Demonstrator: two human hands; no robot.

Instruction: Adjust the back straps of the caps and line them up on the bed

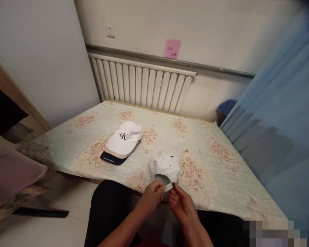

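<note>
A white cap (165,166) lies at the near edge of a table covered in a flowered cloth (208,161), its back opening turned toward me. My left hand (152,196) and my right hand (179,202) both pinch the cap's white back strap (169,186), fingers closed on it, the two hands almost touching. Farther left on the table sits a stack of caps (123,142): a white one with a black logo on top, a beige one and a dark blue brim beneath.
A white radiator (141,84) runs along the wall behind the table, with a pink note (172,48) above it. A blue curtain (280,130) hangs at the right. A pink cushion (12,175) lies at the left. My dark-trousered legs are below the table edge.
</note>
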